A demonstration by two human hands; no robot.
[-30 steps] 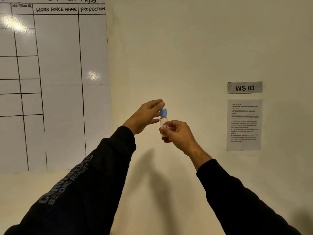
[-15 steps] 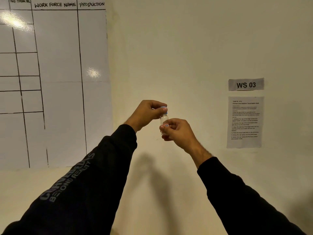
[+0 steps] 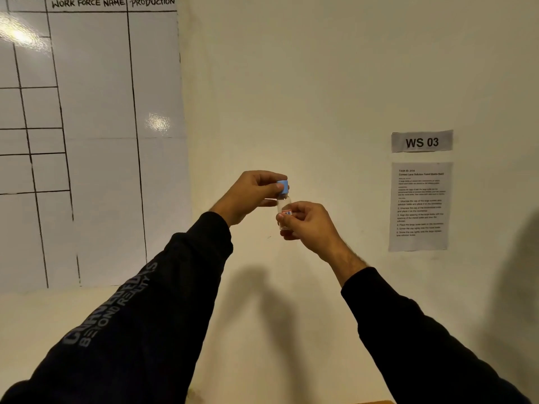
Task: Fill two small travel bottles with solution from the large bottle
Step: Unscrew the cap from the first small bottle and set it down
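A small clear travel bottle with a blue cap is held up in front of the wall at chest height. My right hand grips the bottle's lower body, over a small red and white label. My left hand pinches the blue cap from the left, thumb and fingers curled round it. The bottle stands upright between the two hands. The large bottle and the second travel bottle are out of view.
A whiteboard with a hand-drawn grid hangs on the wall at the left. A "WS 03" sign and a printed instruction sheet are taped at the right. A sliver of countertop shows at the bottom edge.
My left hand's fingers were straight beside the cap a second ago; they have curled round it and now pinch it. The bottle has stayed in my right hand.
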